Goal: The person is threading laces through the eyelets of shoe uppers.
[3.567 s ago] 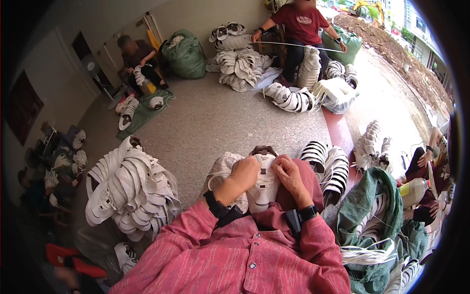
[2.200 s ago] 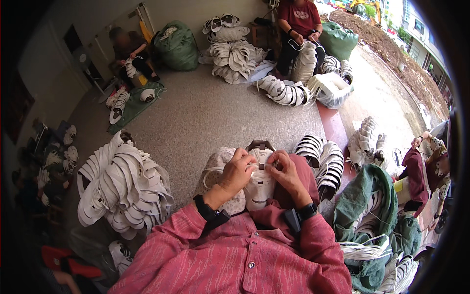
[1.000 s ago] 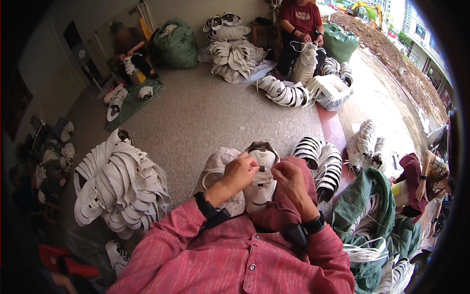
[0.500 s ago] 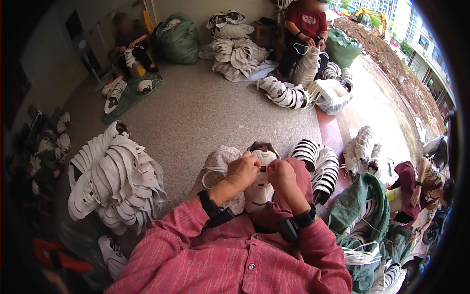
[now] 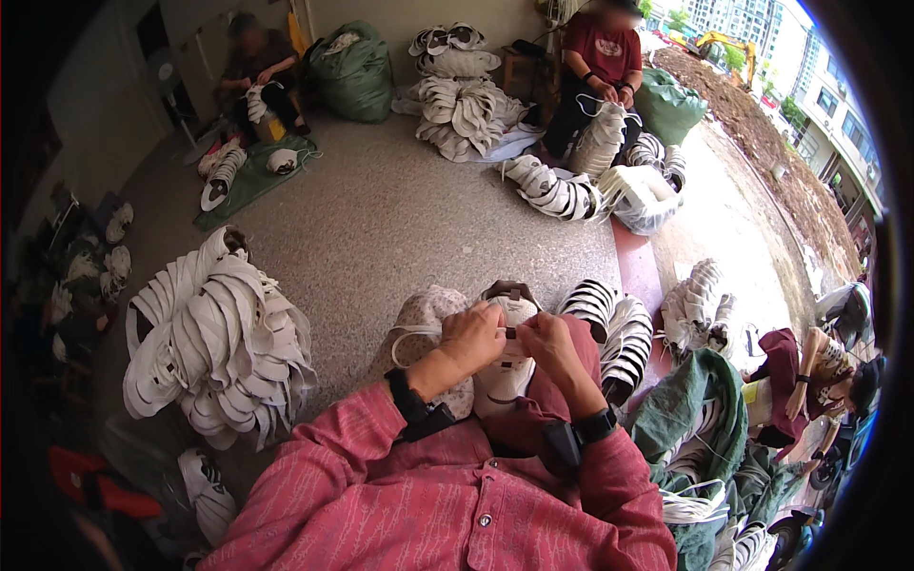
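Note:
A white shoe upper (image 5: 506,379) with a brown collar and a small dark patch lies across my lap, between my knees. My left hand (image 5: 473,336) is closed at its left side, fingers bent in a pinch. From that hand a white shoelace (image 5: 407,335) loops out to the left over my patterned trouser leg. My right hand (image 5: 549,343) pinches at the upper's middle, close to the left fingertips. What sits between the right fingertips is too small to make out.
Stacked white uppers (image 5: 214,343) stand at left; more striped uppers (image 5: 628,347) lie right of my knee. A green sack (image 5: 700,404) with uppers and white laces (image 5: 693,504) is at near right. Two people (image 5: 603,57) (image 5: 259,71) work with uppers farther back; another person (image 5: 809,381) is at right.
My right hand has turned slightly, its fingertips now pointing more toward the left hand. The left hand and the upper stay nearly in place. The whole view has shifted slightly.

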The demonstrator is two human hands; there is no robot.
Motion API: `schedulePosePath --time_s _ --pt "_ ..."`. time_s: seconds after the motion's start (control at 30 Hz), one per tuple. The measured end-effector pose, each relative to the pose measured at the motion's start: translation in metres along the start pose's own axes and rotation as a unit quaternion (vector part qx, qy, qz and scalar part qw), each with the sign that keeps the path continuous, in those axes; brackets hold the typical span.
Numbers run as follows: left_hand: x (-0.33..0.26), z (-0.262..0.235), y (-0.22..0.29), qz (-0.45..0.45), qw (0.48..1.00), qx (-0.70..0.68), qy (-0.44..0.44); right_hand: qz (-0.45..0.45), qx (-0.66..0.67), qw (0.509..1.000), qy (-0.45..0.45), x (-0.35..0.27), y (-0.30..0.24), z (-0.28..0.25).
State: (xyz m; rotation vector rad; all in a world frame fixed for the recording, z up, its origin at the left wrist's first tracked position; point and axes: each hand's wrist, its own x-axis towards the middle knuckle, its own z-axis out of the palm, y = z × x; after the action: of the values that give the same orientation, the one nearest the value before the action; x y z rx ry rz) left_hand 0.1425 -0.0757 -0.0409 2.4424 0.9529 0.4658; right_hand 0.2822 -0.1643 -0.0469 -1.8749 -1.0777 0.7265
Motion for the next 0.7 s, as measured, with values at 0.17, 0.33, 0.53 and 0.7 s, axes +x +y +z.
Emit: schedulePosePath --time_s 0.17,0.33,0.53,0.7 --pt "-0.005 -0.005 0.005 0.032 0.999 0.023 0.028 -0.008 0.188 0.982 0.017 -0.019 0.006 -0.030" --pt "-0.007 -0.005 0.005 0.044 0.998 0.033 0.017 -0.046 0.359 0.909 0.207 -0.045 0.034 -0.105" --pt "-0.006 0.000 0.006 0.066 0.995 0.070 0.023 -0.041 0.741 0.651 0.161 -0.073 0.100 -0.175" --pt "-0.004 -0.011 -0.011 0.091 0.988 -0.075 0.095 -0.179 0.788 0.587 -0.045 -0.071 0.154 -0.189"
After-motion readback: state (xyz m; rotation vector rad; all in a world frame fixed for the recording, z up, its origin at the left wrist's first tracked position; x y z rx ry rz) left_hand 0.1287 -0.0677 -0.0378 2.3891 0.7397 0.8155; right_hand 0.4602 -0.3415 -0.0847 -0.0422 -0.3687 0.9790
